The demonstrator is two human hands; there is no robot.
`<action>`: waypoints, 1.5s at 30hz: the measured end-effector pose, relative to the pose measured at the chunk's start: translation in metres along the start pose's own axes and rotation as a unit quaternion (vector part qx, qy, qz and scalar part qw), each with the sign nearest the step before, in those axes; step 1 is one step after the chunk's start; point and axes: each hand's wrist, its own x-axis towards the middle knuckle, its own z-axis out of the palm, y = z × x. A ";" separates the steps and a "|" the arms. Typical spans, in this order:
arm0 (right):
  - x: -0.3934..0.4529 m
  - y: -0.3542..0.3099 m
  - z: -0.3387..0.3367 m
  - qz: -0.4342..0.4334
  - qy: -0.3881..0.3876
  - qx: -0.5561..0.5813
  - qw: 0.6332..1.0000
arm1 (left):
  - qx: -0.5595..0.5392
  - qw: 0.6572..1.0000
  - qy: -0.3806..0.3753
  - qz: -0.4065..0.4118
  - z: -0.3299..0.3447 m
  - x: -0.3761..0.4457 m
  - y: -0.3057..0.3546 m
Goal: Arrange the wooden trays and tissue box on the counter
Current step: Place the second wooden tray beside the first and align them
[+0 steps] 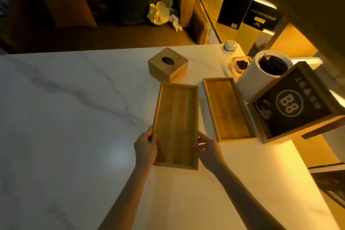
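on the white marble tabletop (65,117) two wooden trays lie side by side, both empty. the left hand (146,147) grips the near tray (176,125) at its left rim, fingers wrapped over the edge; the right hand (210,148) touches its right rim with fingers spread, not closed. the second tray (227,108) lies just beside it at 3 o'clock. the wooden tissue box (168,64) stands at 12 o'clock of the near tray, almost touching its far end.
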 end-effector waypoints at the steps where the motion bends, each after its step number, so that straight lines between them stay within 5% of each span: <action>1: 0.003 0.006 -0.006 0.007 0.002 -0.002 1.000 | -0.002 1.000 -0.006 -0.002 0.009 -0.001 0.003; 25: 0.076 0.036 -0.018 0.044 0.004 -0.017 0.999 | 0.070 0.997 -0.030 0.001 0.063 0.054 0.007; 45: 0.105 0.031 -0.011 0.043 0.086 -0.158 0.983 | 0.083 0.996 0.006 0.009 0.079 0.076 0.013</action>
